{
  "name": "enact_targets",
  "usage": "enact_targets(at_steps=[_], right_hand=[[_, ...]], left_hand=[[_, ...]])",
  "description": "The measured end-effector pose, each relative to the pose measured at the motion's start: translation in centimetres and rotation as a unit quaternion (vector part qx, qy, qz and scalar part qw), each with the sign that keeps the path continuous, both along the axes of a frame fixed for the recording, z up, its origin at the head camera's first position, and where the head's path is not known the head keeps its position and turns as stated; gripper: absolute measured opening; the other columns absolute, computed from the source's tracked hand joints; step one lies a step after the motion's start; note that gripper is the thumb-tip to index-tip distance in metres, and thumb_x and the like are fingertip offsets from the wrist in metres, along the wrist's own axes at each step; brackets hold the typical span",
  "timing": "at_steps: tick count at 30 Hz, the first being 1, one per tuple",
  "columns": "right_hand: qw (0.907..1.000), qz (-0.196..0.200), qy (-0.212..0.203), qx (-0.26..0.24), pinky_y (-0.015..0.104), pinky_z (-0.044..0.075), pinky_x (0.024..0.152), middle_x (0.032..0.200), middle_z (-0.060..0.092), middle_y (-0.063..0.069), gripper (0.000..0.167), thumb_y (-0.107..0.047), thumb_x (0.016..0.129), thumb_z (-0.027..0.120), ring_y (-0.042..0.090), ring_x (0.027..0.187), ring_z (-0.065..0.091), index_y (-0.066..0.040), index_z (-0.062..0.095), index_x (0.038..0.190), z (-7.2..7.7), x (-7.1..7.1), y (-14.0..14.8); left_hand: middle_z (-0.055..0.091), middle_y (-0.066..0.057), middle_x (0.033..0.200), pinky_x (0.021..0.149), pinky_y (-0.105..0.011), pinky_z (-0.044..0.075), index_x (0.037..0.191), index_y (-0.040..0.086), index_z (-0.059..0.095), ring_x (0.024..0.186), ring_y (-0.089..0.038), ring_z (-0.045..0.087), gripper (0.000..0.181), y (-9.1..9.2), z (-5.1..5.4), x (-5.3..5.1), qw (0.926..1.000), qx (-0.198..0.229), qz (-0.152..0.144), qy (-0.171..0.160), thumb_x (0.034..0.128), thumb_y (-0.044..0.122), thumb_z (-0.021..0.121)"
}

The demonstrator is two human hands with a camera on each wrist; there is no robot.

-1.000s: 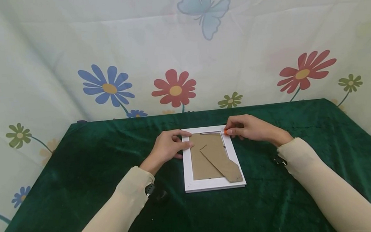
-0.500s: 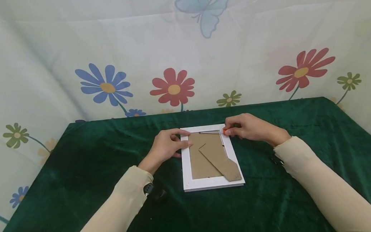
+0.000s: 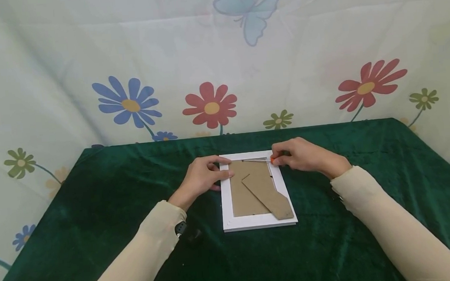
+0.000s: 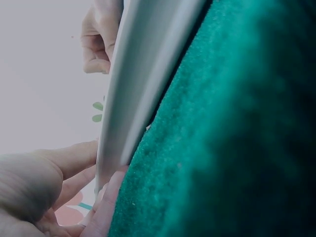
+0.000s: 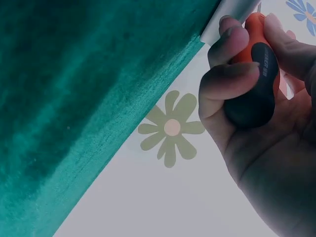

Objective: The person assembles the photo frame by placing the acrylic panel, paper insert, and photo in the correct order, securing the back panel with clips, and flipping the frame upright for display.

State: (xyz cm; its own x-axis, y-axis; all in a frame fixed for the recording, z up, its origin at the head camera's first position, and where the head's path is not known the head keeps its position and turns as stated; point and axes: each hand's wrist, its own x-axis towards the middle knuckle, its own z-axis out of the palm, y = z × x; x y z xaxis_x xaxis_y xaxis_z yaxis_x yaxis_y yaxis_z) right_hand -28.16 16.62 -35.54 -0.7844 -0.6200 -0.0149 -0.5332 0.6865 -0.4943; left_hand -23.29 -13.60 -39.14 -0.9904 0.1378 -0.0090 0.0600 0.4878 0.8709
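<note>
A white picture frame (image 3: 227, 201) lies face down, its brown backboard (image 3: 241, 204) and slanted easel leg (image 3: 278, 204) facing up. My left hand (image 3: 200, 177) grips the frame's left side near the far corner, thumb on top; in the left wrist view, fingers reach under the frame's edge (image 4: 133, 89). At the far right corner my right hand (image 3: 302, 154) holds a screwdriver (image 5: 261, 84) by its orange and black handle. Its thin shaft (image 3: 255, 160) lies almost flat along the backboard's far edge, the tip by a small dark tab. Whether the tip touches that tab cannot be told.
Dark green velvet cloth (image 3: 134, 186) covers the table under the frame. Behind it hangs a white curtain (image 3: 305, 56) printed with flowers and a butterfly. Small dark tabs (image 3: 271, 176) sit along the backboard's edges. A dark shape (image 3: 194, 236) lies beside the left wrist.
The screwdriver's shaft now slopes a little more, its handle end slightly nearer me. Both hands keep their places on the frame and the screwdriver. The head view has shifted slightly.
</note>
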Motion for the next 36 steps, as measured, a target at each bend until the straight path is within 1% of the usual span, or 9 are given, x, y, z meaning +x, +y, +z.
enact_targets(at_steps=[4,8,14,19,26,31,36], right_hand=[[1.0,0.0,-0.005,-0.003,0.034,0.05,0.063,0.09,0.062,0.004,0.005,-0.013,0.104,0.071,0.019,0.073,0.056,-0.009,0.068,0.106,0.0,0.0,0.1],[0.9998,-0.002,-0.012,-0.018,0.035,0.053,0.066,0.094,0.064,0.004,0.005,-0.014,0.104,0.071,0.02,0.076,0.058,-0.01,0.068,0.107,-0.3,0.0,0.5],[0.998,-0.018,-0.041,-0.045,0.037,0.056,0.072,0.099,0.066,0.005,0.007,-0.015,0.105,0.07,0.023,0.081,0.061,-0.014,0.069,0.111,-0.8,-0.2,1.0],[0.9964,-0.018,-0.053,-0.063,0.039,0.057,0.074,0.099,0.066,0.005,0.007,-0.015,0.105,0.07,0.025,0.083,0.061,-0.013,0.069,0.112,-0.9,-0.5,1.1],[0.9965,-0.015,-0.048,-0.067,0.039,0.055,0.073,0.098,0.066,0.005,0.006,-0.014,0.105,0.07,0.024,0.081,0.061,-0.013,0.069,0.111,-0.9,-0.4,1.1],[0.9973,-0.007,-0.032,-0.066,0.037,0.055,0.071,0.095,0.065,0.003,0.003,-0.014,0.105,0.069,0.022,0.079,0.059,-0.011,0.07,0.107,-0.9,-0.4,1.2],[0.9982,0.007,-0.017,-0.058,0.036,0.054,0.068,0.094,0.064,0.002,0.004,-0.015,0.105,0.069,0.02,0.077,0.058,-0.011,0.069,0.105,-0.8,-0.5,1.2]], left_hand=[[0.067,-0.01,0.094,0.069,-0.032,0.065,0.131,0.015,0.076,0.08,-0.024,0.073,0.041,0.0,-0.2,-0.1,1.0,0.0,0.0,0.001,0.0921,0.022,0.087],[0.067,-0.01,0.093,0.069,-0.032,0.064,0.131,0.015,0.076,0.079,-0.023,0.073,0.041,0.1,-0.2,-0.1,1.0,-0.001,-0.002,0.003,0.0917,0.022,0.087],[0.067,-0.01,0.093,0.069,-0.032,0.064,0.131,0.016,0.076,0.08,-0.024,0.073,0.042,0.2,0.0,0.0,1.0,-0.001,-0.001,0.003,0.0909,0.022,0.088],[0.067,-0.01,0.093,0.069,-0.032,0.065,0.131,0.016,0.076,0.08,-0.024,0.073,0.042,0.1,0.0,0.0,1.0,-0.001,0.002,0.002,0.0912,0.023,0.088],[0.067,-0.01,0.093,0.069,-0.032,0.064,0.131,0.016,0.076,0.079,-0.024,0.073,0.042,0.1,-0.1,0.0,1.0,-0.003,0.002,0.003,0.0914,0.022,0.088],[0.067,-0.01,0.093,0.07,-0.033,0.065,0.13,0.015,0.076,0.079,-0.024,0.073,0.041,0.0,-0.1,0.0,1.0,0.001,-0.001,0.003,0.0914,0.022,0.087],[0.067,-0.01,0.093,0.07,-0.033,0.065,0.13,0.016,0.076,0.079,-0.024,0.073,0.041,0.0,0.0,-0.1,1.0,0.004,-0.002,0.003,0.0912,0.022,0.088]])
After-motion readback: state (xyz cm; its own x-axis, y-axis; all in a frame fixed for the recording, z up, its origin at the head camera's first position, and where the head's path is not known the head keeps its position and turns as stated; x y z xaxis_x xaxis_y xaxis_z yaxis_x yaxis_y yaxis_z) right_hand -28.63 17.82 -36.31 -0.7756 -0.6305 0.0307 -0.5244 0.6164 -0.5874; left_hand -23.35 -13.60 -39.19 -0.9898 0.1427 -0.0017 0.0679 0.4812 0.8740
